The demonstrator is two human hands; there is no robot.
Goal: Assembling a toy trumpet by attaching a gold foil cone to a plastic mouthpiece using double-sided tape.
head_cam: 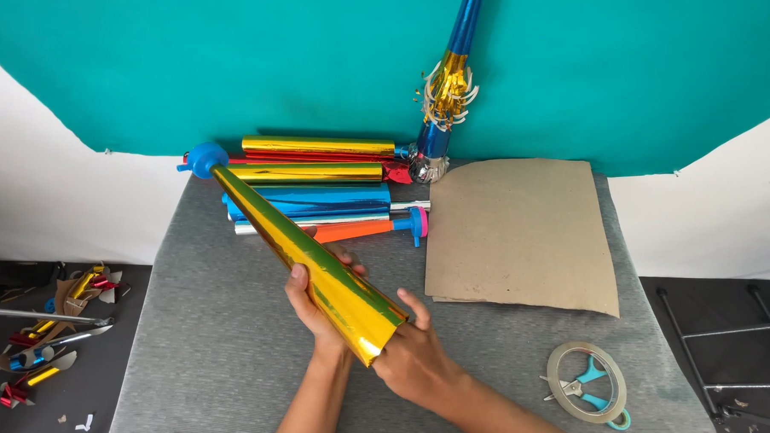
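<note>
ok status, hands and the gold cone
Left hand grips gold foil cone mid-body, right hand at its wide end. Cone tilted, blue tip up-left. Foil horn pile behind, cardboard sheet right; nothing in the way.

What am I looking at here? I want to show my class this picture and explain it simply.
One camera, worn on a person's head, looks down at their two bare hands over a grey table. The left hand grips a gold foil cone with a blue tip around its middle; the right hand is at its wide end. Behind lies a pile of foil horns, and one more horn leans on the teal backdrop. To the right lie a cardboard sheet, a tape roll and scissors inside the roll. Foil scraps litter the floor on the left.
</note>
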